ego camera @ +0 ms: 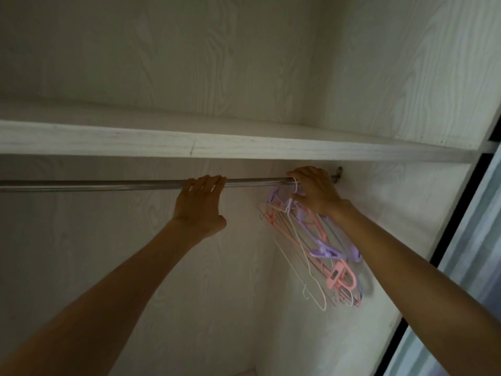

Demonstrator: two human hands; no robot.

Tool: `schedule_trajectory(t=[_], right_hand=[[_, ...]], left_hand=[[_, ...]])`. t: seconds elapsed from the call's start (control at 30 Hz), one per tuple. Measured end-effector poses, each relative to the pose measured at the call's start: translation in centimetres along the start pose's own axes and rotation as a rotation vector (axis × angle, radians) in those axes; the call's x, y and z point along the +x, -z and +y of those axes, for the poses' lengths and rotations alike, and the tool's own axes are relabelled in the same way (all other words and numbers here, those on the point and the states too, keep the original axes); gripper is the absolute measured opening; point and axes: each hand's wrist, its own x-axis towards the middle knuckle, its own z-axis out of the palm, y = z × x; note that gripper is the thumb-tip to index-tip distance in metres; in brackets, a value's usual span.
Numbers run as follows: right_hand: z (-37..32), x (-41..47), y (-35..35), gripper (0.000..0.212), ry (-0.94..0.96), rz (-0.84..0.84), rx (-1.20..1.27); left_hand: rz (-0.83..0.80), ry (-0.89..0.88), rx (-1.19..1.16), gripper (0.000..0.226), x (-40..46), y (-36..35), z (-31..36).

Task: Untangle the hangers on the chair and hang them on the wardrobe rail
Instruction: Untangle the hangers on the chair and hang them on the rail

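A round, shiny metal wardrobe rail (95, 185) runs from the left edge of the wardrobe toward its right wall, just under the pale wood-grain shelf board (217, 143). Right of the rail's middle, the left hand (199, 206) reaches up with its fingers (206, 183) curled over the top of the rail, grasping it. Further right, near the rail's right end, the right hand (315, 192) is raised to the rail with its fingers bent around the white hook (296, 185) of a hanger, which loops over the rail. Below that hand a bunch of thin plastic and wire hangers in pink, lilac and white (320, 248) hangs tilted, sloping down and to the right toward the wardrobe's right wall, partly behind the right forearm. Just right of the hand, a small metal rail bracket (337, 175) is fixed to the right wall. At the far right edge stands a dark-framed sliding door (466, 240).
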Motion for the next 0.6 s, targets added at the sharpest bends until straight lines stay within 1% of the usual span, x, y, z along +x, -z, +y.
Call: schedule_trajectory(t=[0.13, 0.2, 0.3, 0.33, 0.37, 0.43, 0.5, 0.57, 0.6], right_hand=[[-0.5, -0.5, 1.0, 0.062, -0.019, -0.051, -0.019], [-0.9, -1.4, 1.3, 0.059, -0.017, -0.018, 0.033], [-1.8, -4.5, 1.8, 0.046, 0.037, 0.086, 0.094], [-2.2, -6.1, 1.9, 0.041, 0.053, 0.102, 0.131], [-2.9, -7.9, 2.0, 0.037, 0.06, 0.104, 0.196], [-4.3, -12.1, 2.1, 0.031, 0.055, 0.112, 0.345], [-5.6, -16.7, 1.8, 0.029, 0.031, 0.09, 0.394], [-6.1, -21.5, 1.3, 0.027, -0.008, -0.004, 0.36], [-6.2, -25.0, 0.9, 0.027, -0.067, -0.08, 0.346]], left_hand=[[-0.03, -0.022, 0.003, 0.081, 0.1, 0.2, -0.2], [0.0, -0.036, -0.039, 0.075, -0.1, 0.2, -0.6], [0.288, -0.105, -0.119, 0.061, -1.4, -0.6, -0.5], [0.344, -0.129, -0.176, 0.055, -2.2, -0.9, 0.0], [0.359, -0.148, -0.245, 0.05, -3.0, -1.2, 0.7], [0.288, -0.166, -0.388, 0.04, -4.6, -1.9, 2.4], [0.162, -0.169, -0.498, 0.031, -6.0, -3.1, 4.3], [0.052, -0.193, -0.539, 0.023, -7.3, -4.7, 6.4], [-0.02, -0.22, -0.554, 0.021, -8.5, -5.8, 8.1]])
